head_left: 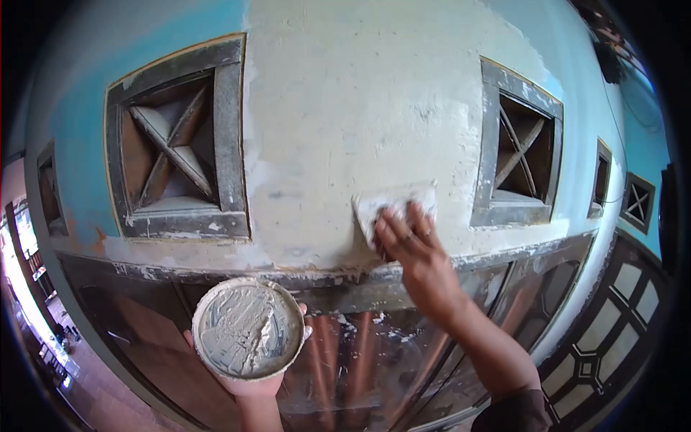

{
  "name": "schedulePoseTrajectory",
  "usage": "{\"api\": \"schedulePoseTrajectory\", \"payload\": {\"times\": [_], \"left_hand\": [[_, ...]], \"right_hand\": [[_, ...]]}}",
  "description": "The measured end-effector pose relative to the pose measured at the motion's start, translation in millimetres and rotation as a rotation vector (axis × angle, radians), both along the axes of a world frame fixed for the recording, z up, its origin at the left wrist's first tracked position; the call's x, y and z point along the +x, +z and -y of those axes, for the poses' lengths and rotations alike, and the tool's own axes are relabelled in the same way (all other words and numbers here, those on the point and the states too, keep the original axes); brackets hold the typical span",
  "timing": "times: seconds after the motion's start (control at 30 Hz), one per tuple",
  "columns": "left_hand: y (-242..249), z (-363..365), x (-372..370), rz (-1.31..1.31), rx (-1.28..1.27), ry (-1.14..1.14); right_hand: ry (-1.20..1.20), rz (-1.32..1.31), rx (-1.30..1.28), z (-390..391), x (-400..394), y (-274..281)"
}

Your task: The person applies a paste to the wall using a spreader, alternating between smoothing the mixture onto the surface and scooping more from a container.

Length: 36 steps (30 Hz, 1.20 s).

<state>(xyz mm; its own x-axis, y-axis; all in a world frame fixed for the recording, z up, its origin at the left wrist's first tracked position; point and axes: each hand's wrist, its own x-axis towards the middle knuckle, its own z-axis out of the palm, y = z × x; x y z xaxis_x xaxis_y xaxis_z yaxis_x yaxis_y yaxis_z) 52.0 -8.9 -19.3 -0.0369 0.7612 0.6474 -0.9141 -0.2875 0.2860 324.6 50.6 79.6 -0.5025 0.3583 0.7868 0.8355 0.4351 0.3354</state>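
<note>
My right hand (414, 241) grips a flat, putty-smeared scraper (392, 199) and holds it against the wall (360, 108), its wide edge pointing up. The wall there carries a cream coat with rough spots. From below, my left hand (255, 385) supports a round bowl (299, 309), with fingers showing at both sides of the rim. Grey-white putty (248, 324) lies inside the bowl, spread unevenly and streaked.
Two wood-framed vents with crossed slats, a left vent (229, 144) and a right vent (522, 209), flank the coated wall. Beneath runs a putty-spattered dark wooden ledge (317, 277) over glass panes (360, 360). A patterned door (604, 345) stands far right.
</note>
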Motion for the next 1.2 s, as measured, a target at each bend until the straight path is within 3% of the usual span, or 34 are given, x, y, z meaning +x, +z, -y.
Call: {"api": "schedulePoseTrajectory", "payload": {"times": [0.13, 0.23, 0.3, 0.37, 0.47, 0.6, 0.73, 0.8, 0.83, 0.87, 0.97, 1.03, 1.13, 1.2], "left_hand": [[4.0, 12.5, 12.1, 0.046, 0.033, -0.076], [5.1, 10.5, 16.5, 0.035, 0.006, -0.027], [6.7, 9.4, 24.8, -0.003, -0.005, 0.012], [9.8, 9.9, 30.5, -0.012, 0.078, -0.064], [8.3, 10.5, 41.1, 0.018, 0.089, -0.057], [-3.8, 1.1, 44.4, -0.035, 0.087, -0.012], [-1.0, 7.1, 56.5, 0.176, -0.049, -0.019], [-3.6, 8.1, 53.5, 0.245, -0.143, 0.028], [-10.6, 4.7, 48.3, 0.13, -0.093, 0.054], [-14.5, 3.4, 46.0, 0.015, -0.047, 0.08], [-3.4, 7.0, 61.1, 0.118, -0.029, 0.025], [-4.3, 4.3, 61.6, 0.012, 0.05, -0.003], [-6.6, 6.1, 63.0, -0.082, 0.119, -0.047], [-10.2, 6.9, 62.1, -0.075, 0.102, -0.065]], "right_hand": [[0.092, -0.055, -0.046, 26.4, 10.7, -20.1], [0.289, -0.161, 0.152, 45.9, 16.5, 42.9], [0.191, -0.229, 0.414, 18.3, 18.9, 107.8], [0.086, -0.162, 0.379, -8.3, 26.8, 120.6], [-0.032, -0.073, 0.253, -24.5, 27.6, 94.5], [-0.037, 0.014, 0.027, -6.3, 26.9, -10.6], [0.039, 0.009, -0.093, 13.5, 39.4, -77.9], [0.084, -0.018, -0.1, 36.4, 46.9, -62.1], [0.128, -0.041, -0.101, 48.7, 49.3, -47.3], [0.143, -0.059, -0.011, 54.5, 50.7, -23.2], [0.145, -0.12, 0.248, 36.2, 55.8, 68.2], [0.089, -0.145, 0.356, 3.4, 57.7, 103.9], [-0.026, -0.062, 0.333, -30.4, 64.0, 80.4], [-0.028, -0.064, 0.242, -29.4, 64.6, 31.8]]}}
